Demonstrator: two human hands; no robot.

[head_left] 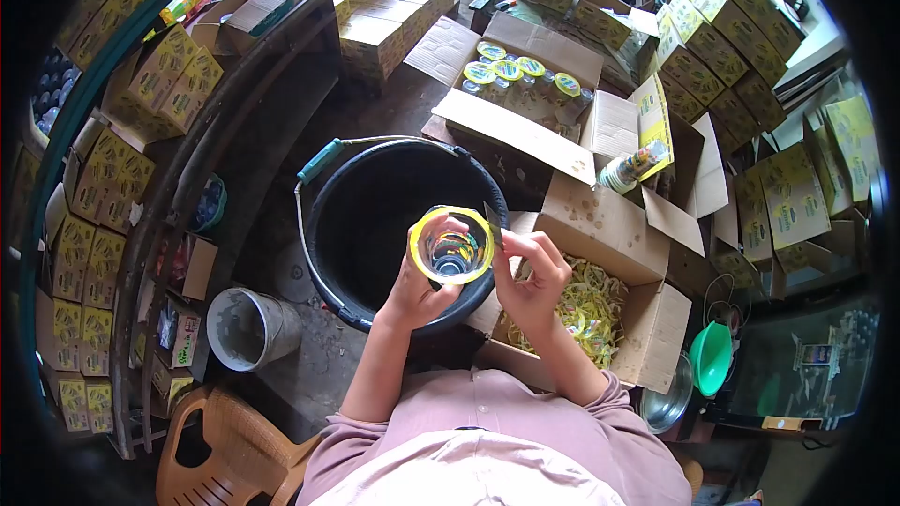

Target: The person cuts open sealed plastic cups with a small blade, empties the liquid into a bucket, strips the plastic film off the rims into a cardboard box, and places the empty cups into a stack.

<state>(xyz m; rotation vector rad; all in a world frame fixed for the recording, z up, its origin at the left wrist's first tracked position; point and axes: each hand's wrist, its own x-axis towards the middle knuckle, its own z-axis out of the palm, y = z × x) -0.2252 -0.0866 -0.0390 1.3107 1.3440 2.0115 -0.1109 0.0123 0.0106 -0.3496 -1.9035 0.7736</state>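
My left hand [412, 286] is wrapped round a clear plastic cup [451, 248] with a yellow rim, held over a large black bucket [352, 225]. The cup's open-looking end faces me, and coloured print shows through its wall. At the right side of the rim, my right hand [534, 276] is closed in a pinch on a thin dark strip [494, 225]; its exact kind is unclear. Below the right forearm, a cardboard box [652, 323] holds many curly yellow strips [591, 309].
An open carton [520, 136] with several yellow-lidded cups [506, 68] stands ahead, a stack of cups [633, 166] beside it. Left are a grey pail [251, 328] and a brown chair [225, 450]. A green bowl [712, 359] lies right. Stacked yellow cartons [380, 28] surround the workspace.
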